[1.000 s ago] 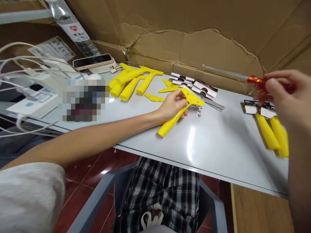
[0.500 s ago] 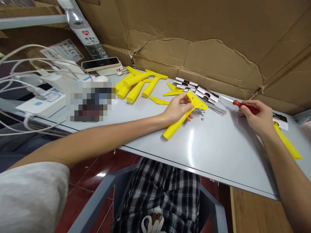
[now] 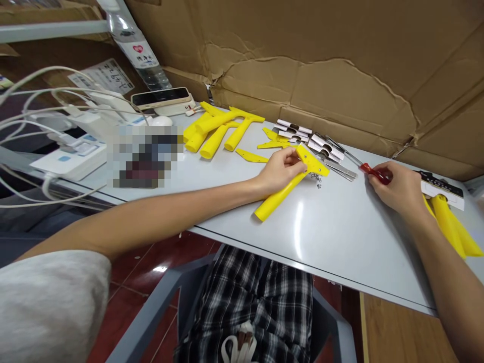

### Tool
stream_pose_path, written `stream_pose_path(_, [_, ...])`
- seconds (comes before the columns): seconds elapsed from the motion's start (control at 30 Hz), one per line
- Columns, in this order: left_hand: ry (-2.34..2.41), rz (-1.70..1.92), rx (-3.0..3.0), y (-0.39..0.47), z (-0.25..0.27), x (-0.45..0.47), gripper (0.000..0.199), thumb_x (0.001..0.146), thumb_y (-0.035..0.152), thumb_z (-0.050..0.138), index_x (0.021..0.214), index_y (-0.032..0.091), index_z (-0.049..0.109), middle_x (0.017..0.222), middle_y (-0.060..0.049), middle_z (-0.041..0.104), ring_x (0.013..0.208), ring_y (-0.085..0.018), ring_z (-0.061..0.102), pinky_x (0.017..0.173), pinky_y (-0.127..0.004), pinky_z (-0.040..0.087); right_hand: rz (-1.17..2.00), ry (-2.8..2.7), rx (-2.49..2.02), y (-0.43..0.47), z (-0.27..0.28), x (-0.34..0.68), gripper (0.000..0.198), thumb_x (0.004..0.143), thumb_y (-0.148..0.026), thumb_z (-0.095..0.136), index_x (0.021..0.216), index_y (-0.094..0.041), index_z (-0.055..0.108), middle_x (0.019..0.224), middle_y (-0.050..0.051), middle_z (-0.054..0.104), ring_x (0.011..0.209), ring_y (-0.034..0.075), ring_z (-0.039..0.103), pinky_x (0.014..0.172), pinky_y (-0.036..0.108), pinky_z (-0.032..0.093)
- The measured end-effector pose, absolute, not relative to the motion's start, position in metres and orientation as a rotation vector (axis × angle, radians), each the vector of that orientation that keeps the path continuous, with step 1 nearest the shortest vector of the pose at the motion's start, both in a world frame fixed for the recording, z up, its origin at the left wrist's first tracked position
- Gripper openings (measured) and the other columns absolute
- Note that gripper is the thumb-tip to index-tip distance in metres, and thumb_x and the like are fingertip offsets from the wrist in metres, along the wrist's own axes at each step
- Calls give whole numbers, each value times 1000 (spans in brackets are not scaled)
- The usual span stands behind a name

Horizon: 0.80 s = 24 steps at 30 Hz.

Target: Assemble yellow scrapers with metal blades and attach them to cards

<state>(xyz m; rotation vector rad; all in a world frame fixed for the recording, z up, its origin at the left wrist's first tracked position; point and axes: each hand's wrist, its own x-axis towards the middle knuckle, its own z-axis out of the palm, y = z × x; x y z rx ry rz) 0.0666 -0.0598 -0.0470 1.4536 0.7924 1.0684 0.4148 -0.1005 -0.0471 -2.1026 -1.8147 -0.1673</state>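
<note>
My left hand [image 3: 282, 171] is closed around the neck of a yellow T-shaped scraper handle [image 3: 280, 196], tilted with its head up to the right. Two small screws show on that head. My right hand [image 3: 399, 186] pinches the red grip of a screwdriver [image 3: 372, 173], whose metal shaft points away to the left, low over the table. Beside the scraper head lie small loose screws [image 3: 318, 185], partly hidden by it, and several thin metal blades [image 3: 342, 171].
More yellow handles [image 3: 238, 133] lie at the back left, near flat yellow plates [image 3: 251, 157]. Black-and-white card sleeves [image 3: 293, 130] sit by the cardboard wall. Packaged yellow scrapers [image 3: 449, 222] are at right. A phone [image 3: 162, 97], power strip [image 3: 71, 159] and bottle [image 3: 138, 50] stand left.
The screwdriver and my right hand have moved slightly left and lower, toward the tabletop. My left hand keeps the scraper handle, turned a little. The view has shifted slightly.
</note>
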Motion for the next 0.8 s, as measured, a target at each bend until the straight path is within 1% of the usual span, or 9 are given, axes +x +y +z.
stream_pose_path(0.07, [782,1070,1445,-60,-47,67,11,83,9,68,91,15,65,95,-5,75,90,-15,69,86,-29,54,-257,-1831,-2061,-101,-48,414,32,86,-38,65,112,-20,71,105,8,69,94,17,61,90,32,41])
stream_pose_path(0.17, [773,1067,1429,-60,-47,67,13,82,7,67,91,15,64,97,-5,76,91,-15,70,87,-30,54,-410,-1831,-1931,-103,-50,409,41,90,-47,61,120,-21,71,119,12,63,112,22,58,102,35,42])
stream_pose_path(0.27, [777,1067,1438,-59,-47,68,12,82,7,67,90,15,64,96,-5,76,91,-15,70,87,-30,54,-491,-1813,-1829,-103,-47,397,41,94,-48,57,117,-18,72,124,16,61,124,28,51,109,43,42])
stream_pose_path(0.33, [778,1066,1444,-59,-47,68,12,82,7,67,90,16,64,95,-4,76,90,-15,70,86,-30,54,-469,-1814,-1831,-101,-41,385,37,96,-45,55,113,-16,72,120,18,62,120,29,52,108,45,43])
stream_pose_path(0.4, [777,1064,1447,-60,-46,67,11,82,8,68,89,16,63,93,-3,75,90,-15,70,85,-29,54,-403,-1825,-1885,-97,-34,372,35,96,-43,55,111,-16,71,115,18,65,111,27,56,105,44,44])
stream_pose_path(0.47, [782,1059,1450,-60,-45,67,11,83,8,67,88,16,63,92,-3,75,90,-15,70,85,-29,54,-308,-1831,-1979,-92,-27,360,35,95,-43,55,110,-16,72,106,14,68,97,23,60,100,42,45])
stream_pose_path(0.53, [793,1052,1442,-61,-44,68,11,83,7,67,88,16,64,92,-3,74,90,-15,70,85,-29,54,-182,-1846,-2093,-85,-23,350,35,94,-44,55,109,-18,74,94,10,70,88,22,62,96,40,46])
stream_pose_path(0.63, [805,1046,1423,-62,-42,68,11,83,5,68,88,15,64,91,-3,73,89,-15,69,84,-29,54,-8,-1872,-2213,-75,-21,339,38,94,-50,55,108,-21,76,83,8,70,88,25,65,91,39,47])
stream_pose_path(0.8, [790,1033,1417,-62,-41,68,11,83,6,68,87,15,64,91,-3,74,87,-15,69,85,-31,54,55,-1831,-2196,-62,-25,330,48,90,-55,61,116,-18,77,87,11,72,93,26,66,92,39,49])
